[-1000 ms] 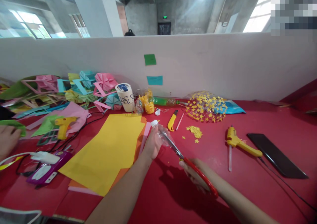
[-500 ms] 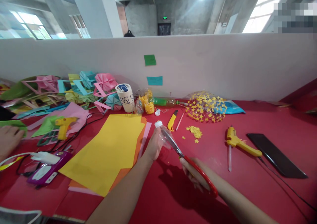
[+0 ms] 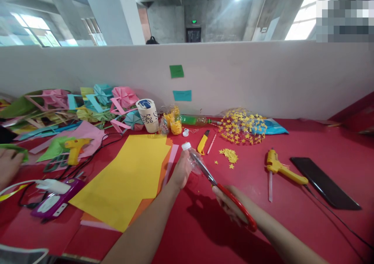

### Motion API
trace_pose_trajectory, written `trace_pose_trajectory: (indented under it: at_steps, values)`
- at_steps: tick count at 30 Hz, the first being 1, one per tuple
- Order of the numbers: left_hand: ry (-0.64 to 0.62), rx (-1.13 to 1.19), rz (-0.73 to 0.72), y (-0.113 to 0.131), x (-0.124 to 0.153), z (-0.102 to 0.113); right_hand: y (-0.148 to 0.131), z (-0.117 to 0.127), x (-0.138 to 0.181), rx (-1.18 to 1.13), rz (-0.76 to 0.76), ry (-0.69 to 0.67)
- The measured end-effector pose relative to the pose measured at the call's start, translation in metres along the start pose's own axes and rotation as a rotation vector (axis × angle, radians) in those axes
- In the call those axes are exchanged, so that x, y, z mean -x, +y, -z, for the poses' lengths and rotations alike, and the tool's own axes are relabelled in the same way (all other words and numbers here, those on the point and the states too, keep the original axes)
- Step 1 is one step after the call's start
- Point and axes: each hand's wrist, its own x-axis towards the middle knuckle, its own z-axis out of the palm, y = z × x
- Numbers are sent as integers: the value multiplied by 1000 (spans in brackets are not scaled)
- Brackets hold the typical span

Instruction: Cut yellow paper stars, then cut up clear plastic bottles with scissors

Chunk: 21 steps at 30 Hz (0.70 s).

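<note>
My left hand (image 3: 181, 169) is closed around a clear plastic bottle piece (image 3: 196, 166) with a white cap (image 3: 186, 146), held tilted above the red table. Red-handled scissors (image 3: 206, 171) are in my right hand (image 3: 230, 203), whose fingers wrap the handles. The blades lie against the clear plastic, nearly closed; whether they bite into it I cannot tell. Just beyond my hands lie a yellow utility knife (image 3: 203, 142), a striped pink stick (image 3: 211, 143) and a small pile of yellow stars (image 3: 229, 155).
Yellow paper sheets (image 3: 122, 178) lie left, beside a purple power strip (image 3: 58, 199) and a glue gun (image 3: 75, 149). Another glue gun (image 3: 286, 170) and a dark tablet-like slab (image 3: 324, 182) are right. A cup (image 3: 148, 116) and star-covered ball (image 3: 242, 125) stand behind. Another person's hand (image 3: 10, 164) shows far left.
My hands, the bottle piece and the scissors stay almost exactly where they were. The other person's hand at the far left has shifted slightly left.
</note>
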Motion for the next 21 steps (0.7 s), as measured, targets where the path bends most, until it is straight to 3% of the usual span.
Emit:
trace_pose_trajectory:
  at_steps: [5, 21]
  values:
    - [-45, -52, -23, -7, 2, 1, 5, 0, -3, -66, -12, 1]
    - [-47, -76, -37, -9, 2, 2, -12, -1, 3, 63, -72, 62]
